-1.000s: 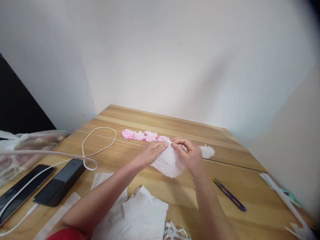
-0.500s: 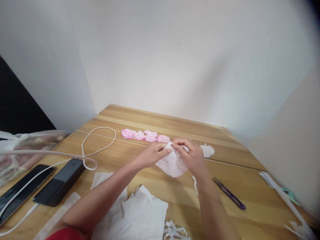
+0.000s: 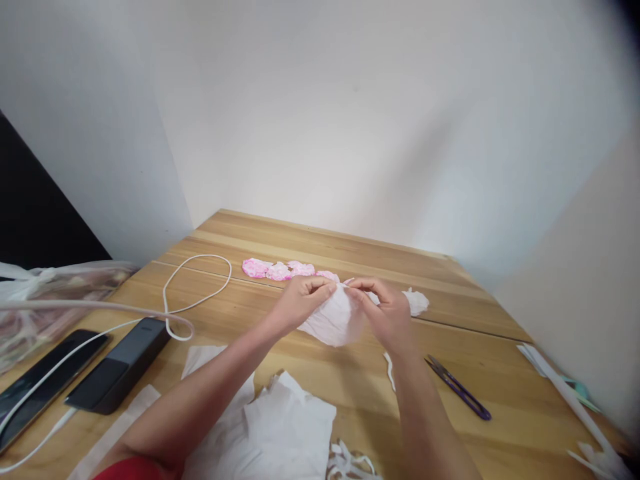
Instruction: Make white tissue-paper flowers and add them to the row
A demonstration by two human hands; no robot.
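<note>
A thin white piece of cloth or paper point(image 3: 334, 322) hangs above the wooden table, pinched along its upper edge. My left hand point(image 3: 299, 301) is closed on its upper left part, thumb against fingers. Close beside it, my right hand point(image 3: 384, 308) pinches the same piece at the upper right. Behind my hands lies a row of crumpled pink and white rosettes point(image 3: 278, 270), partly hidden by my left hand. A white crumpled piece point(image 3: 418, 302) rests just right of my right hand. Flat white sheets point(image 3: 290, 423) lie nearer to me.
Purple-handled thread snips point(image 3: 459, 388) lie at the right. At the left are a black power bank point(image 3: 120, 365), a phone point(image 3: 47, 377), a looped white cable point(image 3: 231, 270) and plastic bags point(image 3: 65, 293). White scraps point(image 3: 350, 461) lie at the front.
My left hand has moved slightly up and its fingers have shifted along the edge. The hanging white piece has swung a little to the left.
</note>
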